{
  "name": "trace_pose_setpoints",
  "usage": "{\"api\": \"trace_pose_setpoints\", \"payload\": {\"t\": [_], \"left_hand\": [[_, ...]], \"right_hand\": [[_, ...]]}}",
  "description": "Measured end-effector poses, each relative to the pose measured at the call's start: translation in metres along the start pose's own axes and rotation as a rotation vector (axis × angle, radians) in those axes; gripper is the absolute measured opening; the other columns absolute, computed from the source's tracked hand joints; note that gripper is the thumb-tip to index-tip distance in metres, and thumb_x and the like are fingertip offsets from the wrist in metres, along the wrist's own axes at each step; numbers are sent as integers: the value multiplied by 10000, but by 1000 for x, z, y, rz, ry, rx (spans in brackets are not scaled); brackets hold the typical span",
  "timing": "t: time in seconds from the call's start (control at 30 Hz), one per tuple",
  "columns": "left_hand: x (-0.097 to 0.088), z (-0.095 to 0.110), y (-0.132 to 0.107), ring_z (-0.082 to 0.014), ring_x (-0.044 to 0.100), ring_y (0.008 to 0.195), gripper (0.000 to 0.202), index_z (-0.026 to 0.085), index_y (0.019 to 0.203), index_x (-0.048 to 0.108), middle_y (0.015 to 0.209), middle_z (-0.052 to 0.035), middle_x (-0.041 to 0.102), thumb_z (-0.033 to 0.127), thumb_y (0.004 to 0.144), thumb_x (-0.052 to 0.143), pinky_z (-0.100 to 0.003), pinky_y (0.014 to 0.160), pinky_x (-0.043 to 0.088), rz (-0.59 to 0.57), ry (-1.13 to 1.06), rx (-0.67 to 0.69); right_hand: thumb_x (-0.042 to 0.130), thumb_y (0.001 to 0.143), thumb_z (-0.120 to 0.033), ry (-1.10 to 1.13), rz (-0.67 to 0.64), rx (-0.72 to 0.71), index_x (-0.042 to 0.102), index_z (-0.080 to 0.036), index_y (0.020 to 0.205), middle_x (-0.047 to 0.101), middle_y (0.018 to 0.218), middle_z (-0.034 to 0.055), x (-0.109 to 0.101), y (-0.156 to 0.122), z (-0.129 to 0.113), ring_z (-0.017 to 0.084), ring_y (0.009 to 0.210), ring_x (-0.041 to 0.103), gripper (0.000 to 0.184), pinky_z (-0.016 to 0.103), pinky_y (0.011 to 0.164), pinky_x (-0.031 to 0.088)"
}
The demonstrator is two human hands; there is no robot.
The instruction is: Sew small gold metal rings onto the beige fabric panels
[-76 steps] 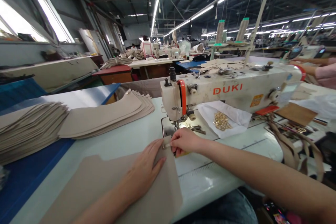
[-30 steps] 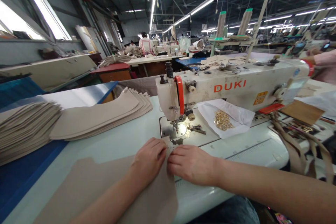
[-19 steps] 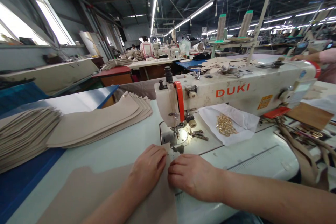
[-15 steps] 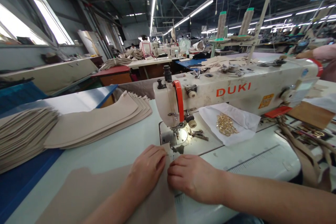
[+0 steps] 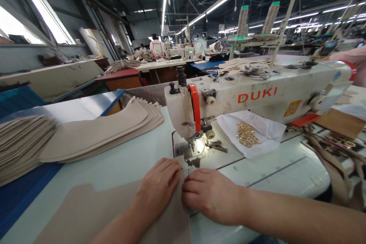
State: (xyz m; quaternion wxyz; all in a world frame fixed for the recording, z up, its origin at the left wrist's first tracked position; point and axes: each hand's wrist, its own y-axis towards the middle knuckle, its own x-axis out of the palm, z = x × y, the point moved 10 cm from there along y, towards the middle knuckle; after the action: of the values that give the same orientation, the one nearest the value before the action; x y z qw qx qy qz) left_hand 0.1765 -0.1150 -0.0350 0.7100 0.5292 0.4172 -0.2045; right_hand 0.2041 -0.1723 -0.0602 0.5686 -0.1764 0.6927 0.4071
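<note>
A beige fabric panel (image 5: 114,202) lies on the pale sewing table, its narrow tip just in front of the needle area of the white sewing machine (image 5: 223,101). My left hand (image 5: 161,183) is closed at the panel's upper end, fingers curled at its edge. Close beside it, my right hand (image 5: 210,194) is closed on the panel's right edge, its fingertips turned inward and partly hidden. The presser foot (image 5: 192,145) stands just beyond both hands, over a lit metal plate. Whatever small piece may lie between the fingertips cannot be made out.
Beige panels (image 5: 103,129) are fanned out at the left, beside a thicker stack (image 5: 24,145). Gold metal rings (image 5: 247,135) lie on white paper (image 5: 265,133) right of the needle. Small metal clippers (image 5: 216,145) rest nearer it. Thread cones (image 5: 243,23) stand behind; a person (image 5: 157,47) sits far back.
The view has shifted slightly. Both hands and the fabric panel hold nearly the same place in front of the needle.
</note>
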Motion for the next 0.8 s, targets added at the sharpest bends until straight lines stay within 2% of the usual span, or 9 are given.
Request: {"api": "trace_pose_setpoints", "payload": {"t": [0.27, 0.47, 0.53, 0.8], "left_hand": [[1, -1, -1, -158, 576, 707, 217, 176, 743, 571, 730, -34, 634, 117, 870, 405, -282, 681, 497, -5, -10, -16], [4, -3, -2, -163, 572, 717, 181, 170, 770, 566, 746, -31, 636, 125, 877, 427, -287, 687, 492, -32, -46, -29], [4, -4, -2, -162, 572, 729, 174, 169, 780, 565, 757, -32, 637, 123, 879, 430, -285, 695, 491, -35, -65, -34], [7, -12, -4, -168, 572, 734, 165, 179, 758, 579, 753, -31, 638, 140, 861, 456, -300, 702, 492, -43, -97, -115]], "right_hand": [[475, 920, -198, 18, 16, 15, 590, -148, 838, 634, 863, 36, -1, -1, 2, 169, 869, 517, 150, 292, 838, 419], [502, 888, -202, -17, 87, 233, 600, -119, 929, 634, 926, 81, -6, 4, 24, 209, 917, 539, 135, 340, 865, 422], [511, 879, -201, -12, 95, 267, 601, -113, 952, 639, 946, 92, -6, 5, 27, 219, 947, 545, 146, 350, 882, 419], [522, 869, -177, -17, 92, 252, 610, -111, 920, 650, 919, 93, -4, 7, 25, 214, 930, 557, 121, 354, 896, 424]]}}
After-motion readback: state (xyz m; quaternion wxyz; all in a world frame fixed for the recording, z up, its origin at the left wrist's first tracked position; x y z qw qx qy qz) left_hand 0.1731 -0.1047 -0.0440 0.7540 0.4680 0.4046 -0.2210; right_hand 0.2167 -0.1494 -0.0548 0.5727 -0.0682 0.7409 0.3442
